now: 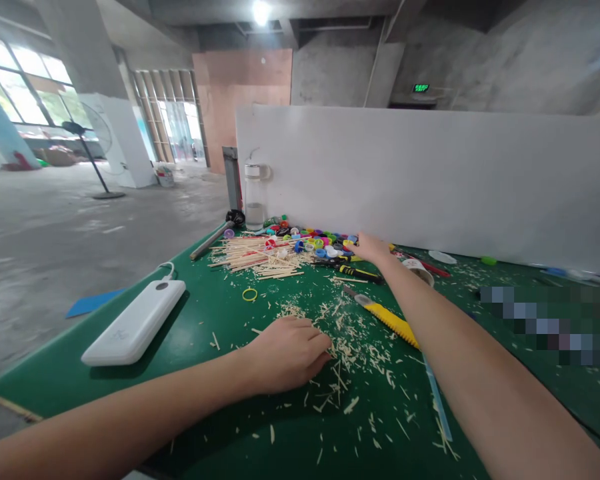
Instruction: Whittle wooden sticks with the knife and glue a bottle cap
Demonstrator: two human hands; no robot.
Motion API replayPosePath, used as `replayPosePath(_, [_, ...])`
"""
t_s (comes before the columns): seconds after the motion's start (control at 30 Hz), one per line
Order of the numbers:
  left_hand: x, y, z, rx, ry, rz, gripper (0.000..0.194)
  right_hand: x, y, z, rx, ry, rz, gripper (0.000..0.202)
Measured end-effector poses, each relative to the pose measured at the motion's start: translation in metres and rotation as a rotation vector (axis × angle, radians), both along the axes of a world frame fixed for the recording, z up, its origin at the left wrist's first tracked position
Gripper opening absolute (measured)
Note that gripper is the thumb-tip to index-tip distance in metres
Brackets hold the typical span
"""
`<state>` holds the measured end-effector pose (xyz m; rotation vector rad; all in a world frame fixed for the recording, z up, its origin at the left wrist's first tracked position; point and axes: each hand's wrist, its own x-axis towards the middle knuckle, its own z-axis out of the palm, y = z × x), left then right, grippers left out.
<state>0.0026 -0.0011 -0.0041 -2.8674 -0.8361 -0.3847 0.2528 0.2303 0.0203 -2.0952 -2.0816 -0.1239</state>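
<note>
My left hand (291, 353) rests on the green tabletop with its fingers curled closed, knuckles up, among pale wood shavings (350, 347). Whatever lies under those fingers is hidden. My right hand (373, 248) reaches to the far side, its fingertips somewhat apart at the edge of a heap of coloured bottle caps (325, 241). No object shows clearly in it. A yellow-handled utility knife (390, 323) lies beside my right forearm, blade toward the caps. Just in front of the right hand is a black and yellow tool (360, 273). Thin wooden sticks (245, 253) lie piled left of the caps.
A white power bank (135, 323) with a cable lies at the left. A clear water bottle (255, 200) stands at the back by a white partition (430, 173). Near the middle is a yellow ring (250, 294). A white cup (419, 271) lies beyond my right forearm.
</note>
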Motion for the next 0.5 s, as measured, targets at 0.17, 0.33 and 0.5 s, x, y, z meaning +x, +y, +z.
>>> replayPosePath(0.17, [-0.001,-0.002,0.003,-0.028,0.015,-0.012,0.022,0.005,-0.017,0.019,0.041,-0.027,0.092,0.063])
replayPosePath(0.33, [-0.001,-0.006,0.004,-0.022,0.021,-0.062,0.02,-0.006,-0.056,0.046,0.064,-0.075,0.288,0.061])
replayPosePath(0.5, [-0.001,-0.013,0.001,0.145,-0.012,-0.212,0.024,-0.025,-0.14,0.067,0.006,-0.194,0.601,0.047])
